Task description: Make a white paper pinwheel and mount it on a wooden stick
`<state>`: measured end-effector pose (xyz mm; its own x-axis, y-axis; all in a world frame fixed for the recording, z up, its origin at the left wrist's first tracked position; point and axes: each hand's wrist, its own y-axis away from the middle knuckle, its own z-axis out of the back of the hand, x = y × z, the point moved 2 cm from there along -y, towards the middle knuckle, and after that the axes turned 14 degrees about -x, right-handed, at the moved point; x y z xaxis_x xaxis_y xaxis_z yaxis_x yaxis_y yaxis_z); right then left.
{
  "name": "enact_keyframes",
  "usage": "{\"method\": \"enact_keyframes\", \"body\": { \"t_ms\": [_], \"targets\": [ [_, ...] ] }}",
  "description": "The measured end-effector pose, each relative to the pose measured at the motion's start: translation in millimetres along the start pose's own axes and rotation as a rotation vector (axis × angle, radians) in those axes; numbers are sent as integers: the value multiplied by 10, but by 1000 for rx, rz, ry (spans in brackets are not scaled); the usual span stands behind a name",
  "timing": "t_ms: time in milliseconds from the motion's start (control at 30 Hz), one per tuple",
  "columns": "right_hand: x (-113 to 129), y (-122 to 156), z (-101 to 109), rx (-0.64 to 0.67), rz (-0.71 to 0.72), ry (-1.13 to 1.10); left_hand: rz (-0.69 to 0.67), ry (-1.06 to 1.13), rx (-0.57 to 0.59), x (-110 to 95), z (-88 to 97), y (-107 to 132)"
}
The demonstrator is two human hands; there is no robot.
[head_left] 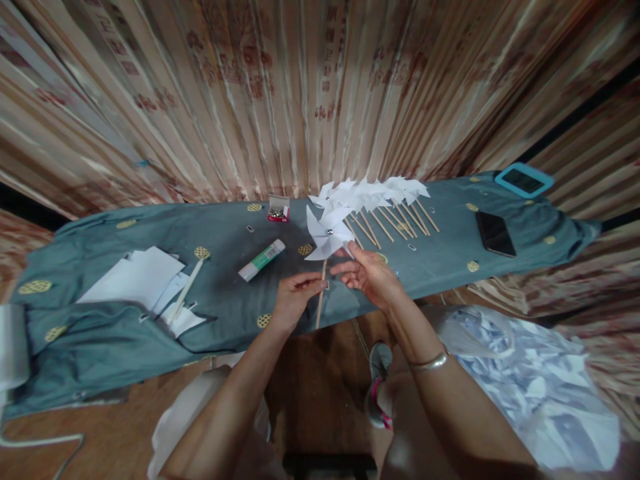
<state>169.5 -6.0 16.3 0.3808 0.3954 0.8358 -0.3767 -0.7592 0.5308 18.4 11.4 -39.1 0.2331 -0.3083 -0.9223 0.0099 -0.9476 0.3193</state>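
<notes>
Before me is a white paper pinwheel [320, 235] with a shiny pin at its centre and a thin wooden stick below. My left hand [299, 297] pinches that stick partway down. My right hand [367, 272] is at the lower right of the paper blades; its thumb and a finger touch a blade edge, the other fingers spread near the stick. Behind the held one, several finished white pinwheels [373, 193] lie overlapping in a row, their sticks pointing toward me. A small red box of metal pins [279, 210] stands open at the back.
A green-and-white tube [261, 260] lies left of my hands. Further left are white paper sheets [137, 277] and a pale stick-like tool [186, 290]. At right lie a black phone [495, 233] and a blue-framed device [524, 180]. A bag of white paper pieces [530, 387] sits below right.
</notes>
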Motion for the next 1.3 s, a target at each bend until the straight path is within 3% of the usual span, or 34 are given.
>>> {"method": "enact_keyframes", "body": {
  "t_ms": [100, 633, 767, 933, 1300],
  "targets": [
    [-20, 23, 7, 11, -6, 43, -9, 1, -13, -8, 1, -4],
    [-214, -22, -35, 204, 354, 365, -14, 19, 3, -8, -10, -13],
    [-198, -83, 46, 109, 494, 491, -13, 8, -5, -7, -5, -16],
    [-122, -149, 152, -15, 589, 443, -8, -5, -3, 6, -2, -5],
    [-130, -94, 93, 64, 613, 407, -14, -13, 5, 19, -25, 0]
  ]
}}
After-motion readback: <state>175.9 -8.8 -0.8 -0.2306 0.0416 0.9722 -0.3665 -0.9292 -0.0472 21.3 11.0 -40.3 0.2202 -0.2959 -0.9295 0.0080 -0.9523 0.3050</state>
